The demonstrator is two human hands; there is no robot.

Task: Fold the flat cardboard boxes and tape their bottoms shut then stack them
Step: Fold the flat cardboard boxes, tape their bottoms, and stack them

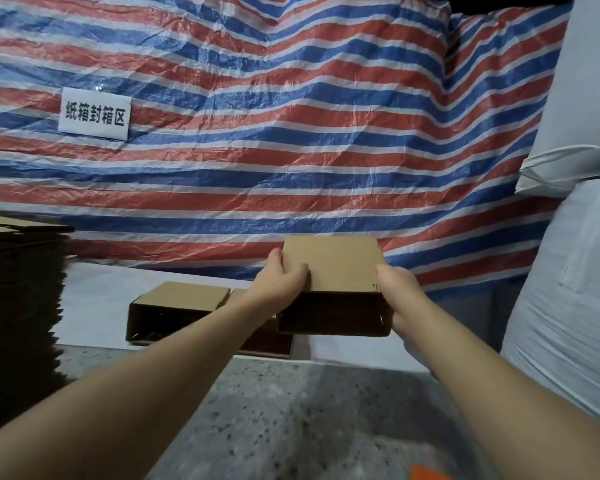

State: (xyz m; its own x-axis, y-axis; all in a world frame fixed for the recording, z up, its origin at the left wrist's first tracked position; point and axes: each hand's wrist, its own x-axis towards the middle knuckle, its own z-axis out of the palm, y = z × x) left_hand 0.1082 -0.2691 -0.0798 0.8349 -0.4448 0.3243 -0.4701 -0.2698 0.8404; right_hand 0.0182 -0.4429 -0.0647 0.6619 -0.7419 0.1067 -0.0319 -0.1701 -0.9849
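Hands (284,278) gripping box (333,265), striped tarp (291,116), speckled floor (291,410)

White paper sign (94,113) taped on striped tarp (291,133), upper left, printed in black characters: 纸箱封箱区.

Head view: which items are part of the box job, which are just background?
Job:
- held box, left hand and right hand gripping its sides
- folded box lying on the white surface
- flat cardboard stack, far left

Background:
- striped tarp
- printed sign
- white sacks
- speckled floor
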